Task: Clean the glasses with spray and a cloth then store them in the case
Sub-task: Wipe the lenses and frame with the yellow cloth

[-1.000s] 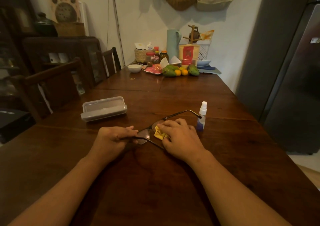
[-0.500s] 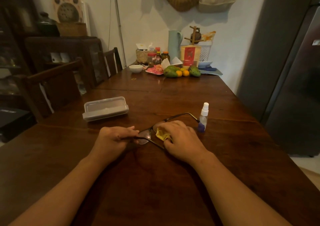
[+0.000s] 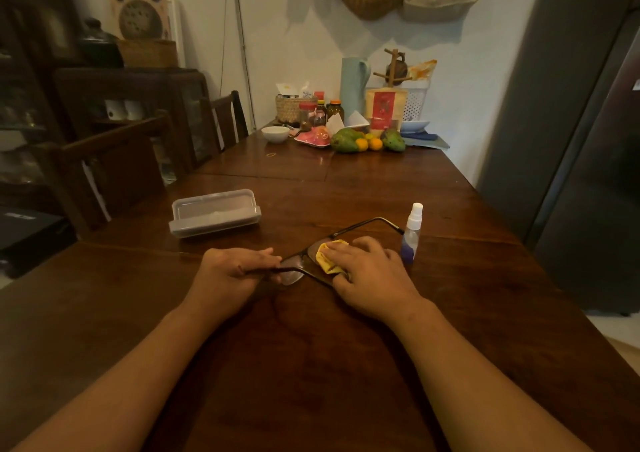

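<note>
Since a moment ago, the right hand (image 3: 367, 271) has slid the yellow cloth (image 3: 329, 259) a little along one lens, and pinches it there. On the left hand (image 3: 232, 271) the fingers curl tight round one arm of the glasses (image 3: 291, 277), just over the worktop (image 3: 311, 347). The spray bottle (image 3: 412, 233) stands beside them; the shut case (image 3: 214, 212) lies farther back.

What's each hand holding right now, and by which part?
Left hand grips the glasses at the frame end beside the bare lens. Right hand pinches the yellow cloth over the other lens.
</note>
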### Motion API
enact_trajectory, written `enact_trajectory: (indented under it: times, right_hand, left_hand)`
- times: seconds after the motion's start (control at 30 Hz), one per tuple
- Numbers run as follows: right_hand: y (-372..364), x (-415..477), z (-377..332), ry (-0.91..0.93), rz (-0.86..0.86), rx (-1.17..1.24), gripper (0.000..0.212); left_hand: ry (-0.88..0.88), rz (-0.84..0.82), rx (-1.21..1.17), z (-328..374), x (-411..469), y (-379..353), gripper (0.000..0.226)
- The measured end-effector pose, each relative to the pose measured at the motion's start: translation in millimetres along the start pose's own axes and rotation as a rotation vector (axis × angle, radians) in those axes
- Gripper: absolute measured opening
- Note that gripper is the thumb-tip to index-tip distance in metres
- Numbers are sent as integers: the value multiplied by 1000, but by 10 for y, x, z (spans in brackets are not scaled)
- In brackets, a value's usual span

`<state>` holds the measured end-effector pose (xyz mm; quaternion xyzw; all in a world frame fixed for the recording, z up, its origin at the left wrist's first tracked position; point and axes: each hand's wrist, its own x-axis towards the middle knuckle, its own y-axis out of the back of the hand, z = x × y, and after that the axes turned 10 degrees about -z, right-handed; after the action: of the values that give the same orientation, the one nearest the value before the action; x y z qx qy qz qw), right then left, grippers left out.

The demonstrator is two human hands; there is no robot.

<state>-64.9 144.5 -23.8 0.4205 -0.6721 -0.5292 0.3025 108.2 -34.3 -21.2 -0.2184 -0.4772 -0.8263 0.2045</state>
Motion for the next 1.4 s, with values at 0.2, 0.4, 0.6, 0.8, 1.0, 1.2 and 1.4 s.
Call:
enact_trajectory:
  times: [0.2,0.4,0.6,0.8,1.0,1.2,1.4]
  right_hand:
    - [-41,4,-35,93,-59,67,62]
    - [6,-10,42,16,35,66,45]
    - [-20,0,-23,14,-5,-18,55]
    - [9,-9,19,6,29,47,47]
    - [-10,-5,-28,-14,2,-26,54]
    - [4,2,21,23,-17,81,46]
    - [0,-7,-36,-8,32,1,52]
  left_hand:
    - [-21,-21,-5,19,9,-41,31]
    - [17,-1,4,8,-3,-17,32]
    - [15,-10,-6,8,5,-28,31]
    - [32,-3,4,-12,-7,-8,32]
    - [18,-17,3,2,-2,-24,32]
    - [21,-3,13,-3,-2,-4,32]
    - [-1,-25,-13,4,3,-14,27]
